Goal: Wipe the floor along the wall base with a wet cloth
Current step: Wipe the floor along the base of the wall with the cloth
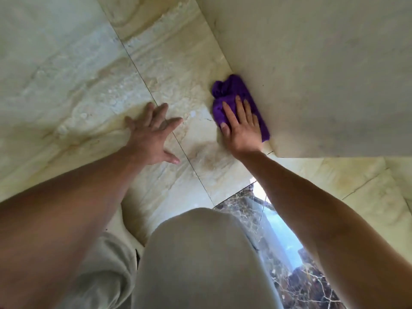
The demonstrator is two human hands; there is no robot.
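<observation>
A purple cloth (229, 91) lies bunched on the beige marble floor (89, 74), pressed right against the base of the pale wall (323, 74). My right hand (242, 128) lies flat on the cloth's near half with fingers spread, covering part of it. My left hand (153, 134) rests palm down on the bare floor to the left of the cloth, fingers spread, holding nothing. A tile joint runs between the two hands.
The wall ends at a corner (275, 153) just right of my right wrist. A dark brown veined marble strip (312, 284) runs along the floor at lower right. My knee in light grey trousers (200, 264) fills the bottom centre.
</observation>
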